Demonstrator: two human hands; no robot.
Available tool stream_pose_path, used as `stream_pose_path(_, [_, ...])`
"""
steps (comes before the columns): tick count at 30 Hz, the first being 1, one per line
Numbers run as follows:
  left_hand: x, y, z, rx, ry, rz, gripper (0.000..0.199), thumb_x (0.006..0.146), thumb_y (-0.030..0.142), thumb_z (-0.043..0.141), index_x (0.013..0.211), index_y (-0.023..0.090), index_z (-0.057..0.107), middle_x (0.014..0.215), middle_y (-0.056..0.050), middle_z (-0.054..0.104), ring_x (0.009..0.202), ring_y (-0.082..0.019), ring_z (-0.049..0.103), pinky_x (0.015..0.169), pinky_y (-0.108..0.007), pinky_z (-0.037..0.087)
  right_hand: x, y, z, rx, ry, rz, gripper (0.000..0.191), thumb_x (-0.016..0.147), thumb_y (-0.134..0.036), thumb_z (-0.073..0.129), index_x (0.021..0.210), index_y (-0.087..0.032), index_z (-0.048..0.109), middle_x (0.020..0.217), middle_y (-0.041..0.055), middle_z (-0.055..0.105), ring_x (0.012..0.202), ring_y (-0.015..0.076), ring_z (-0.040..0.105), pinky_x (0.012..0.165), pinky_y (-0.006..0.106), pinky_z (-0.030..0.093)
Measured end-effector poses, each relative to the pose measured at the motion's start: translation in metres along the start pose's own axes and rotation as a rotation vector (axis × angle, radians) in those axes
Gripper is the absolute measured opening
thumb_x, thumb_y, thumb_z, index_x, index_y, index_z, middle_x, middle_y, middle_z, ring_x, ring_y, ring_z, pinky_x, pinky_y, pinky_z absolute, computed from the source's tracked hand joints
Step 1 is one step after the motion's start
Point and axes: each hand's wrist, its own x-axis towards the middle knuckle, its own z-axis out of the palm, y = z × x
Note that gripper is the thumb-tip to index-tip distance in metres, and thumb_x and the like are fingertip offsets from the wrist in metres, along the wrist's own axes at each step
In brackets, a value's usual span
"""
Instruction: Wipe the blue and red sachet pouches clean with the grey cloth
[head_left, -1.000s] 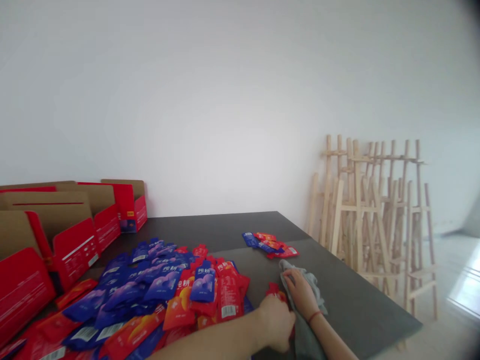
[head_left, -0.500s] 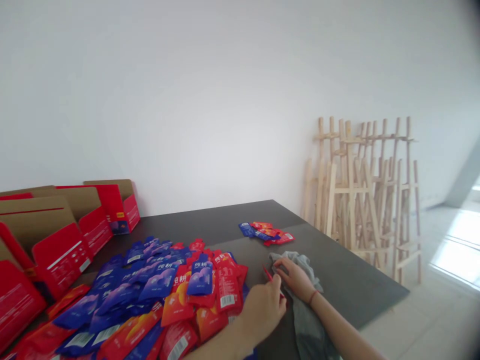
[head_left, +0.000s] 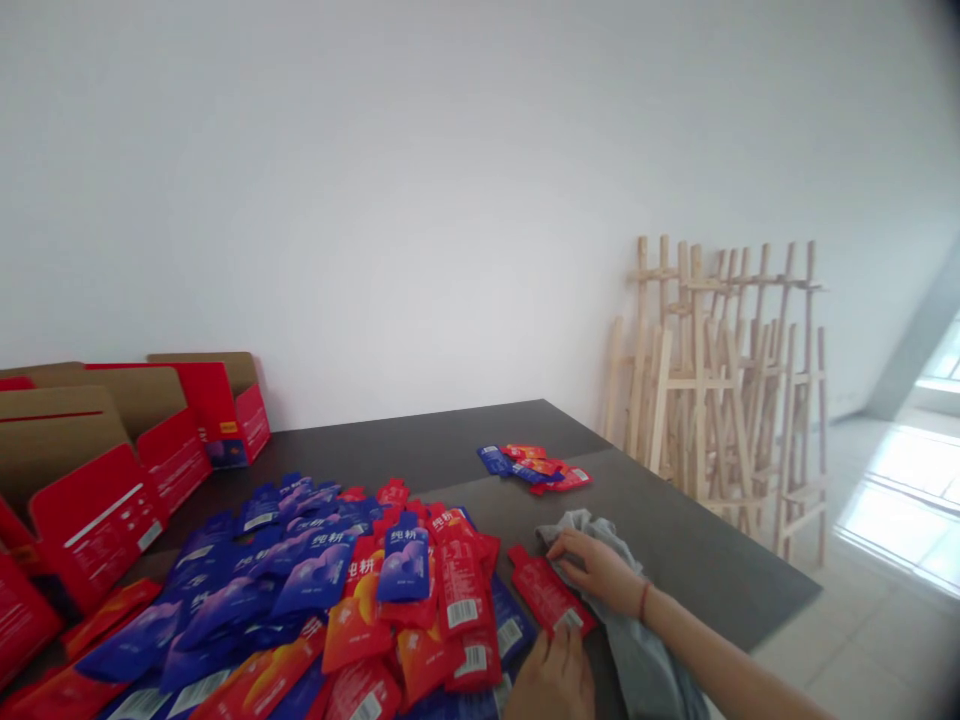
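Observation:
A red spouted pouch (head_left: 549, 592) lies flat with its barcode side up, just right of the big pouch pile. My left hand (head_left: 551, 678) rests over its lower end, fingers stretched forward on it and no grip visible. At the pouch's right side my right hand (head_left: 604, 575) is closed on a grey cloth (head_left: 637, 650), with the fingertips near the pouch's edge. The cloth bunches beyond that hand and trails under the wrist towards me. Blue, red and orange pouches (head_left: 315, 570) overlap in the pile to the left.
A small group of pouches (head_left: 532, 467) lies farther back on the dark table (head_left: 435, 430). Open red cartons (head_left: 97, 510) stand along the left. Wooden easels (head_left: 705, 390) lean by the white wall, past the table's right edge.
The red pouch, edge-on in my left hand before, now lies flat on the table. My left hand has drawn back towards me. My right hand stays at the cloth.

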Motion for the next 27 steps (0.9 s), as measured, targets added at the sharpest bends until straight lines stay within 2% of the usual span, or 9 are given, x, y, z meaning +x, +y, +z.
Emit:
stream_pose_path(2, [-0.002,0.009,0.023,0.042,0.035,-0.023,0.032,0.093,0.041,0.058,0.097,0.013,0.073,0.099,-0.013,0.075,0.09,-0.027,0.068,0.078,-0.037,0.052,-0.008,-0.014,-0.003,0.021,-0.102,-0.066,0.024,0.081,-0.015,0.053,0.096,-0.024,0.068,0.1,0.0038,0.07,0.094,0.0213,0.067,0.086,0.032,0.051])
stream_pose_path(5, [0.0,0.017,0.033,0.061,0.036,-0.03,0.027,0.093,0.034,0.056,0.097,0.013,0.072,0.09,-0.013,0.075,0.083,-0.027,0.068,0.075,-0.037,0.051,-0.019,-0.035,-0.002,-0.008,-0.231,-0.129,0.025,0.077,-0.011,0.055,0.092,-0.025,0.068,0.1,0.004,0.07,0.093,0.0231,0.067,0.082,0.032,0.05])
stream_pose_path(9, [0.005,0.016,0.022,0.045,-0.014,-0.003,0.027,0.096,0.027,0.052,0.103,0.009,0.071,0.089,-0.014,0.074,0.083,-0.027,0.068,0.072,-0.037,0.049,-0.011,-0.044,0.005,-0.112,-0.247,-0.122,0.022,0.08,-0.009,0.053,0.089,-0.024,0.066,0.1,0.005,0.069,0.094,0.023,0.066,0.081,0.032,0.049])
stream_pose_path(14, [0.007,0.013,0.007,-0.029,-0.102,-0.002,0.028,0.098,0.024,0.052,0.111,0.009,0.071,0.106,-0.016,0.074,0.095,-0.029,0.068,0.075,-0.038,0.049,0.027,-0.036,0.017,-0.207,-0.192,-0.071,0.019,0.084,-0.014,0.051,0.095,-0.022,0.064,0.103,0.005,0.068,0.097,0.021,0.064,0.086,0.031,0.048])
stream_pose_path(18, [0.007,0.01,-0.002,-0.092,-0.17,-0.039,0.029,0.099,0.024,0.052,0.113,0.008,0.071,0.111,-0.019,0.073,0.103,-0.03,0.066,0.075,-0.038,0.049,0.047,-0.032,0.025,-0.226,-0.175,-0.043,0.018,0.084,-0.014,0.053,0.096,-0.022,0.063,0.103,0.0056,0.068,0.097,0.0212,0.064,0.086,0.031,0.048])
stream_pose_path(22, [0.008,0.005,-0.005,-0.078,-0.178,-0.027,0.026,0.098,0.025,0.055,0.111,0.01,0.071,0.11,-0.016,0.073,0.1,-0.028,0.066,0.078,-0.039,0.048,0.04,-0.035,0.025,-0.22,-0.177,-0.061,0.018,0.084,-0.013,0.052,0.095,-0.021,0.064,0.104,0.0057,0.068,0.097,0.021,0.064,0.087,0.03,0.048])
stream_pose_path(27, [0.006,0.006,0.002,-0.017,-0.052,-0.034,0.02,0.096,0.024,0.059,0.106,0.011,0.071,0.097,-0.012,0.074,0.091,-0.025,0.065,0.074,-0.035,0.046,0.005,-0.044,0.015,-0.195,-0.216,-0.093,0.017,0.082,-0.013,0.054,0.093,-0.023,0.064,0.101,0.0039,0.068,0.096,0.0214,0.064,0.085,0.03,0.048])
